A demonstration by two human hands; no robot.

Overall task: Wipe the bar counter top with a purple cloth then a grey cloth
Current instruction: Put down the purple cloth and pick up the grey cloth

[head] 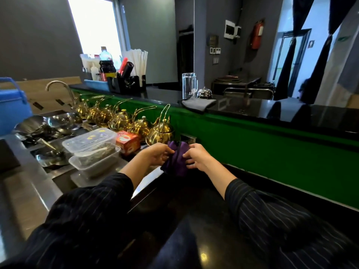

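A crumpled purple cloth (177, 159) is held between both hands over the lower black worktop (204, 220), just in front of the green counter wall. My left hand (155, 153) pinches its left side and my right hand (198, 156) pinches its right side. A folded grey cloth (198, 104) lies on the raised black bar counter top (272, 109), beside a glass pitcher.
A row of gold kettles (136, 123) lines the green wall (272, 148) at left. Stacked plastic containers (93, 150), a red box (128, 142), steel bowls and a faucet sit further left. A glass pitcher (188, 85), a bell (204, 92) and a caddy (126, 82) stand on the bar top.
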